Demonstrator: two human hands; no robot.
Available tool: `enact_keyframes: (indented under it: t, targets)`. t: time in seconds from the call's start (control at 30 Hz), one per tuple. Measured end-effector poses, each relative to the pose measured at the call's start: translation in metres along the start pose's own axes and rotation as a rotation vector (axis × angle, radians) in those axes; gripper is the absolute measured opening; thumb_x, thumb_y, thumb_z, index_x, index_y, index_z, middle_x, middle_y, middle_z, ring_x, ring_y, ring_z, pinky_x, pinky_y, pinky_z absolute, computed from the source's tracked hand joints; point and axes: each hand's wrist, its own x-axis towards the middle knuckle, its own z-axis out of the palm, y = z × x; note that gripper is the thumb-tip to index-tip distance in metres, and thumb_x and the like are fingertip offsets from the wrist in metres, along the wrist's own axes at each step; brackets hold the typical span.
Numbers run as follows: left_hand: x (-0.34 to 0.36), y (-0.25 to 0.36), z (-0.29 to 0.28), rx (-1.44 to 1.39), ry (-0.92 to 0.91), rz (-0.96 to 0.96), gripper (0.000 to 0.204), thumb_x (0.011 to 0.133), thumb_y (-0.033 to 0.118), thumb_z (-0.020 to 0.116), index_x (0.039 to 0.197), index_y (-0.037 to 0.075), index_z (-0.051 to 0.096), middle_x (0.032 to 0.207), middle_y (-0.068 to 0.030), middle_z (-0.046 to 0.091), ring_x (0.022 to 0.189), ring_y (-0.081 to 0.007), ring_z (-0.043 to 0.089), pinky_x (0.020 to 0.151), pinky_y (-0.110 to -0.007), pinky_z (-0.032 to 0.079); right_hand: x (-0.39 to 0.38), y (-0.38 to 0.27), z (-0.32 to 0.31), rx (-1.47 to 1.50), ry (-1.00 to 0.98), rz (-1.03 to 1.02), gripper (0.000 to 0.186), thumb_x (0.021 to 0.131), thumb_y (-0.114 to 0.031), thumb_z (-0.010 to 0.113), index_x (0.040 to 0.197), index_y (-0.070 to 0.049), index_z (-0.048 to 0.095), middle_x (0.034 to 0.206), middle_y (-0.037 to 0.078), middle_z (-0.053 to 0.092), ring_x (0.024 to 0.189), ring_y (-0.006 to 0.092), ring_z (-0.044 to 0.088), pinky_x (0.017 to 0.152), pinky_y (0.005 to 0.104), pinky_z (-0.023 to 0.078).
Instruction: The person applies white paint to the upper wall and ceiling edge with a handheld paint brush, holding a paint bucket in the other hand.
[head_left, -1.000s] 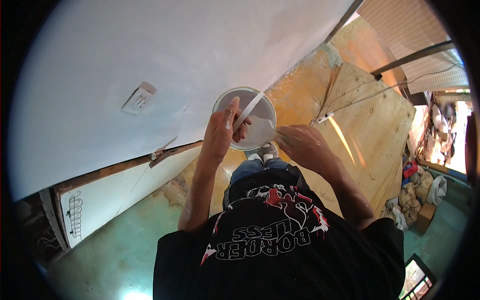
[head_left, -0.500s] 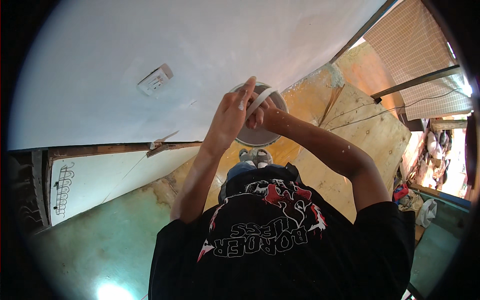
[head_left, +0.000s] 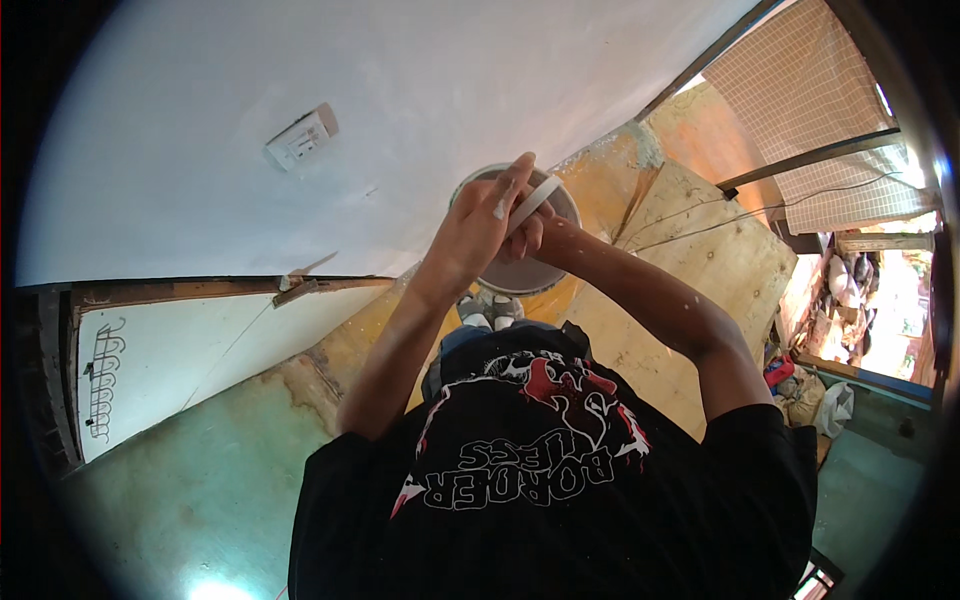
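Note:
My two hands meet over a round bucket (head_left: 560, 283) with grey-white contents, close to the wall. A pale flat strip (head_left: 535, 205) slants between them; its kind cannot be made out. My left hand (head_left: 482, 220), with white smears on it, is closed at the strip, one finger stretched upward along it. Tucked against it on the other side, my right hand (head_left: 540, 235) has its fingers curled just below the strip. What these fingers grip is hidden. White specks dot my right forearm.
A white wall (head_left: 400, 80) with a wall socket (head_left: 302, 138) rises in front. Below its edge is a wooden ledge (head_left: 295, 290) with a thin tool. A plywood sheet (head_left: 700, 270) lies to the right, near a checked cloth (head_left: 800, 110). My feet (head_left: 490, 310) stand beside the bucket.
The view has shifted slightly, so the wall and ledge sit further left. My hands stay together over the bucket, with the pale strip turned a little.

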Motion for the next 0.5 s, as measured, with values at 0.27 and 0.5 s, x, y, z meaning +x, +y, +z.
enact_keyframes:
  t: [0.27, 0.5]
  targets:
    - [-0.013, -0.003, -0.007, -0.007, 0.001, -0.006, 0.065, 0.101, 0.053, 0.037, 0.086, -0.003, 0.067, 0.058, -0.0067, 0.057, 0.05, -0.0126, 0.049, 0.056, -0.025, 0.042, 0.008, -0.008, 0.0, -0.228, -0.16, 0.082, 0.047, 0.073, -0.027, 0.072, 0.12, -0.027, 0.064, 0.129, 0.003, 0.051, 0.125, 0.022, 0.048, 0.103, 0.0408, 0.042]
    - [-0.021, -0.006, -0.011, -0.032, -0.012, 0.027, 0.064, 0.1, 0.053, 0.04, 0.085, -0.003, 0.068, 0.059, -0.007, 0.058, 0.05, -0.0131, 0.05, 0.056, -0.025, 0.042, 0.014, 0.014, 0.018, -0.251, -0.173, 0.014, 0.041, 0.079, -0.033, 0.07, 0.119, -0.026, 0.064, 0.13, 0.003, 0.052, 0.125, 0.0217, 0.048, 0.104, 0.0356, 0.041]
